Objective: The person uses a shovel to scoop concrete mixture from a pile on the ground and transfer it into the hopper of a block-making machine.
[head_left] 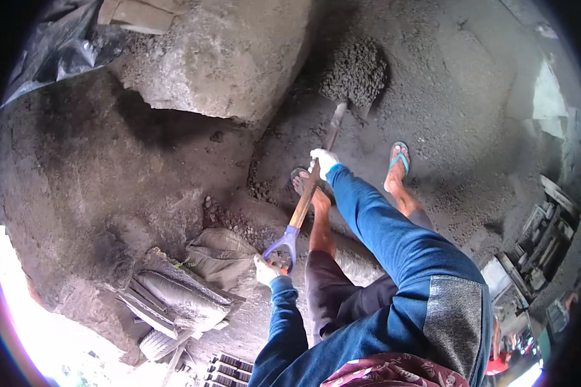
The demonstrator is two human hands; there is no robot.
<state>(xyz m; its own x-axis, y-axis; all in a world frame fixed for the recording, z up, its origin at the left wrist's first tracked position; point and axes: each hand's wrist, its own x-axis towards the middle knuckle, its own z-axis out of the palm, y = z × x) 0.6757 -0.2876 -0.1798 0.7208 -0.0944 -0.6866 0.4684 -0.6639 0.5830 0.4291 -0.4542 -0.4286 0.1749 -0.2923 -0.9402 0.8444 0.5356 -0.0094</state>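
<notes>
A shovel (301, 210) slants up from lower left, with a wooden shaft and a purple D-shaped grip. My left hand (266, 269), in a white glove, is closed on that grip. Further along, my right hand (324, 161), also gloved in white, wraps round the shaft. A heap of dark grey gravelly mix (356, 69) covers most of the blade, which is low over the grey ground. Both sleeves are blue. My feet in flip-flops (399, 158) stand on either side of the shaft.
A large rock-like block (219, 58) stands to the left of the blade. Stacked boards (158, 303) and a crumpled sack (219, 255) lie at lower left. Wood scraps (539, 238) are at the right, and a dark sheet (64, 51) hangs at upper left.
</notes>
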